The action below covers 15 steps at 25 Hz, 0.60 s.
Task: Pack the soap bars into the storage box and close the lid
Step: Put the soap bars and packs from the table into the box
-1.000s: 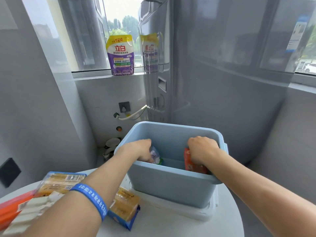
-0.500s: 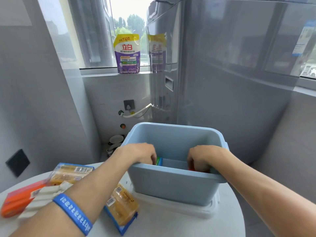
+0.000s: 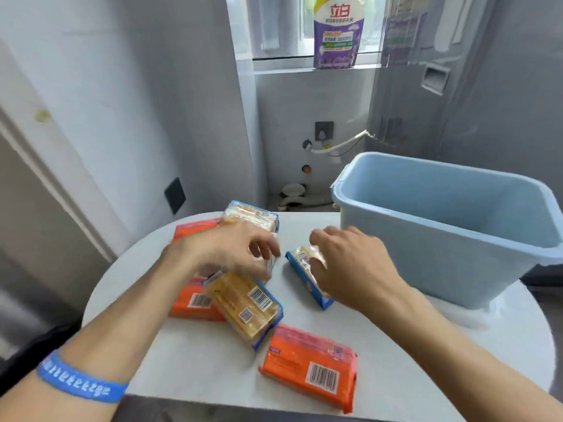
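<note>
On a round white surface (image 3: 213, 370) several wrapped soap bars lie to the left of an open light-blue storage box (image 3: 451, 239), which stands at the surface's right side with no lid on it. The left hand (image 3: 225, 254), fingers loosely curled and holding nothing that can be seen, hovers over a yellow soap bar in a blue-edged wrapper (image 3: 246, 306); this bar leans across an orange soap pack (image 3: 192, 303) beneath it. The right hand (image 3: 350, 269) reaches down with fingers spread onto a second yellow bar (image 3: 304, 263) standing on its edge just left of the box; whether the fingers have closed on it cannot be told. Another orange soap pack (image 3: 310, 367) lies flat nearest the camera, barcode up. Behind the left hand sit a further orange pack (image 3: 195, 229) and a pale yellow multi-bar pack (image 3: 253, 216). A blue wristband (image 3: 79, 382) circles the left forearm. A purple detergent pouch (image 3: 335, 35) stands on the window sill.
</note>
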Motion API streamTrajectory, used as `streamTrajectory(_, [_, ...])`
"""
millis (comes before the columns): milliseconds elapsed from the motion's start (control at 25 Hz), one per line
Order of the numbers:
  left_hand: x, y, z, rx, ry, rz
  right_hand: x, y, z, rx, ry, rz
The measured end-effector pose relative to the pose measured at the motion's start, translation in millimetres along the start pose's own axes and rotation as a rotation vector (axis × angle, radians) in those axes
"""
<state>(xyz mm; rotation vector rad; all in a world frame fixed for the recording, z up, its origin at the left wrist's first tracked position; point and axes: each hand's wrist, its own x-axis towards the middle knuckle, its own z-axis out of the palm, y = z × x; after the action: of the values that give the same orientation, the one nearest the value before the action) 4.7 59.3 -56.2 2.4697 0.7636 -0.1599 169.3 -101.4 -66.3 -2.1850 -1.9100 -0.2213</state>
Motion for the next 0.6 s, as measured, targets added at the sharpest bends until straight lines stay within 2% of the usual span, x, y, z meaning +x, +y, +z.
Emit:
streamTrajectory(40, [-6.1,-4.4,5.2,0.090,-0.177,0.008,1.2,-5.7,18.9,-0.034,-0.118,0.071])
streamTrajectory(120, [-9.8,-5.0,17.3,0.385,-0.340,0.038,4.3,-3.1,45.8,-0.049,-0.233,0.181])
streamTrajectory(200, [-14.4,-1.9,37.8,0.696,-0.365,0.066,9.2,-2.4,59.3,-0.053,-0.213,0.246])
streamTrajectory(240, [-15.9,0.3,47.6,0.766,-0.344,0.085,11.1,-3.0,63.7,-0.061,-0.200,0.263])
streamTrajectory(320, [-21.0,-0.4,53.4,0.700,-0.194,0.157,11.9,-1.1,68.1,-0.028,-0.198,0.289])
streamTrajectory(360, [-24.9,-1.7,47.8,0.578,-0.117,0.170,11.7,2.5,64.6,0.069,-0.213,0.325])
streamTrajectory(440, [-32.2,-5.3,31.2,0.166,-0.035,0.086,9.2,12.5,49.0,0.566,-0.270,0.470])
streamTrajectory(600, [-25.1,11.7,19.8,-1.132,0.075,0.017,1.7,25.3,15.8,1.574,-0.348,0.603])
